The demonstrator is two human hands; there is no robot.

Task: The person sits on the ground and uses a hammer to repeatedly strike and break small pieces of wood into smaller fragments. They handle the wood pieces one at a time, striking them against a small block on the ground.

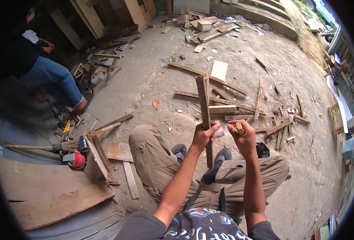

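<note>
My left hand [204,137] is wrapped round a long dark wooden batten [204,102], held nearly upright over my lap. The batten's far end looks split or doubled, and its near end reaches down between my feet. Close by on the right, my right hand [244,138] is closed on a short wood block [239,128], its end showing between the thumb and fingers. A small pinkish object [219,132] shows in the gap between the hands; I cannot tell what it is.
Wooden strips [207,77] and a pale board [219,70] lie on the dirty concrete ahead. Left of my knee are planks [57,205], a broom [65,146], a red round container [78,160] and a yellow level-like tool [66,130]. Another person [51,76] is at the far left.
</note>
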